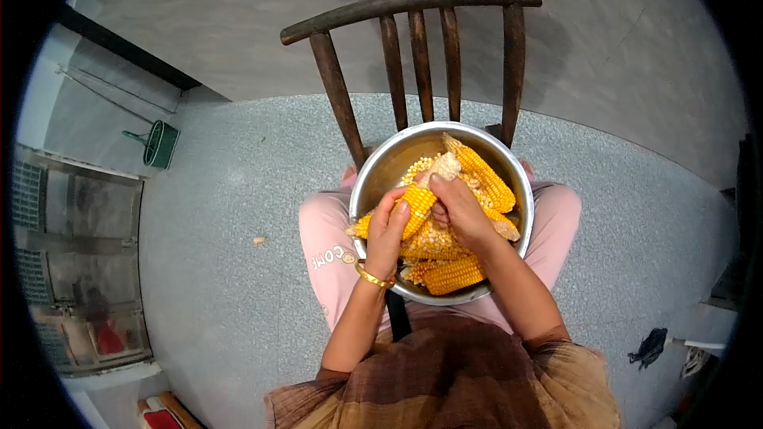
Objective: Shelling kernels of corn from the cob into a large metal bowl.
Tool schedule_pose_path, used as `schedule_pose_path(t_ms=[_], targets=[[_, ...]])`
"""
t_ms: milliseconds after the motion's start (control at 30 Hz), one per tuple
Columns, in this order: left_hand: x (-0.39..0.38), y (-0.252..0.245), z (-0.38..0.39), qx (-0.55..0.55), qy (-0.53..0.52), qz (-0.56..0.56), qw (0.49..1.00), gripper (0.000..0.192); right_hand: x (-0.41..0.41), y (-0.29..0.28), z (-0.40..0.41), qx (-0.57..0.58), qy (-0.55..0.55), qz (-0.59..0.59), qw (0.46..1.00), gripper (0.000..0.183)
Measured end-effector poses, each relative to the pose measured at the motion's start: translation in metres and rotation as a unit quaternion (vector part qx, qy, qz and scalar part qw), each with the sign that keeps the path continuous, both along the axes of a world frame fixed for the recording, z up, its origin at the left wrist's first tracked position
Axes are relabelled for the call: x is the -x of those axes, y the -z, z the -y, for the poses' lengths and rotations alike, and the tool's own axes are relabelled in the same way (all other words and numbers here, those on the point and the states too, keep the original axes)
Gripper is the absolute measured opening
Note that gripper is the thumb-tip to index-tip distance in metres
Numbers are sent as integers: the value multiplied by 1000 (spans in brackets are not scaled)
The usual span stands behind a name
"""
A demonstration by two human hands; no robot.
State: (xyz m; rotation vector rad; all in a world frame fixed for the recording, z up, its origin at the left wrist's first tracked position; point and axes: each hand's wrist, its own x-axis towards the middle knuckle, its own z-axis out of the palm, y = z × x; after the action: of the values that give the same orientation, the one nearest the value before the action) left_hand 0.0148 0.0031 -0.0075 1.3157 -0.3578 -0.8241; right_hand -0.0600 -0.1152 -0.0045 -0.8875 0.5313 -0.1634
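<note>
My left hand (387, 229) grips a yellow ear of corn (419, 208) over a round metal basin (522, 158). Right beside it, my right hand (468, 211) has its fingers curled and its thumb against a pale, stripped corn cob (444, 170). Whether that cob is separate from the ear is hidden by my fingers. Inside the basin, a whole ear (486, 176) leans on the right wall, and another ear (456, 276) lies near me. Loose corn kernels (435, 244) lie among the ears. Another ear tip (359, 228) pokes over the left rim.
The basin sits between my knees, against a dark wooden chair (419, 65) with a slatted back. On the speckled floor (226, 298) lies a small scrap (259, 240). A green dustpan (161, 144) stands far left, near a glazed cabinet or door (89, 244). A dark bag-like thing (648, 347) lies right.
</note>
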Motion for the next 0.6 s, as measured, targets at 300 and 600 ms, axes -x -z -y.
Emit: schedule_pose_path(t_ms=[300,600], targets=[[1,20,-5,-57,30,55,996,31,13,14,-14,-68,26,78,994,23],[3,10,-3,-79,40,-42,995,29,22,20,-11,-109,25,99,989,17]])
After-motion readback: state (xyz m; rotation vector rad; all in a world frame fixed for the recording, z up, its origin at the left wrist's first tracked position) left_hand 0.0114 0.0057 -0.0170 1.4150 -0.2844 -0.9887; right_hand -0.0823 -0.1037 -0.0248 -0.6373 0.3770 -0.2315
